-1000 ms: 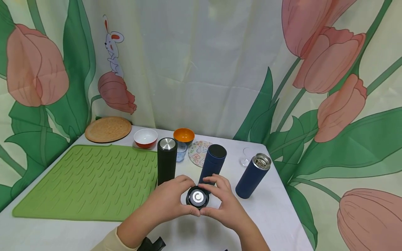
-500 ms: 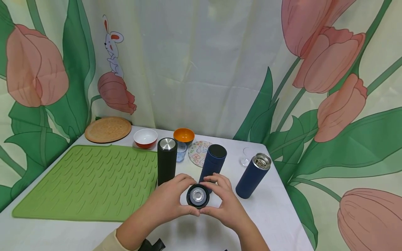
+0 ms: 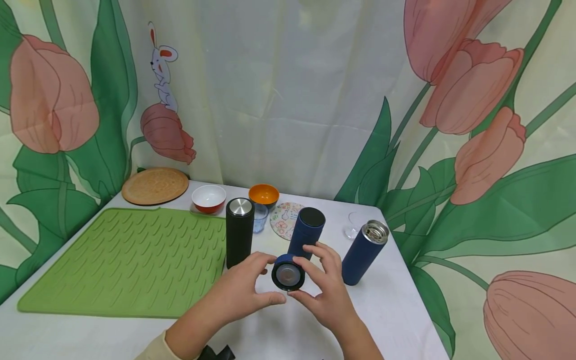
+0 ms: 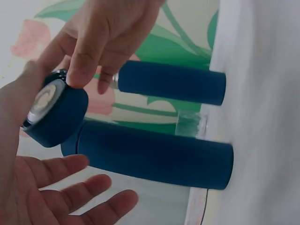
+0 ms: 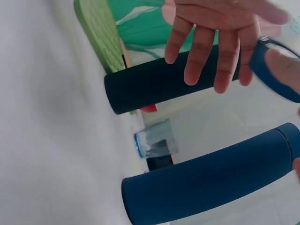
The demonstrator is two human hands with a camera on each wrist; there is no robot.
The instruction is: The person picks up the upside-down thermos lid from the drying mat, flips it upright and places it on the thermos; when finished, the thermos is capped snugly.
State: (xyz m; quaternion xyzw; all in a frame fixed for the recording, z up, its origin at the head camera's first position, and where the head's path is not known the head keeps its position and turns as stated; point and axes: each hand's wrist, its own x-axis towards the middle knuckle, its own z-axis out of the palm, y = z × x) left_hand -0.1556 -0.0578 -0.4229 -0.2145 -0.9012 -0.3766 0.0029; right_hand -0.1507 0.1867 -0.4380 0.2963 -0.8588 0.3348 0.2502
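Note:
A dark blue bottle lid [image 3: 288, 275], its underside with a pale round centre turned toward me, is up off the table between the two hands. My right hand [image 3: 330, 292] pinches it between thumb and fingers, as the left wrist view also shows. Beside the lid, my left hand [image 3: 238, 287] has its fingers spread; in the right wrist view these left fingers [image 5: 194, 61] are straight and loose. A blue bottle [image 3: 365, 252] with a bare steel mouth stands to the right. Behind the right hand is another blue bottle [image 3: 308, 227], capped. The black bottle [image 3: 239, 232] stands near the left hand.
A green textured mat [image 3: 130, 265] covers the table's left side. Further back are a round wooden board [image 3: 155, 186], a red-and-white bowl [image 3: 208, 197], an orange bowl [image 3: 263, 194], a clear cup [image 3: 259, 218], a patterned round coaster [image 3: 284, 222] and a clear glass [image 3: 353, 225].
The lid has shifted slightly up and right and tipped, so its blue side shows. The left fingers have loosened from it, and the right hand keeps hold of it.

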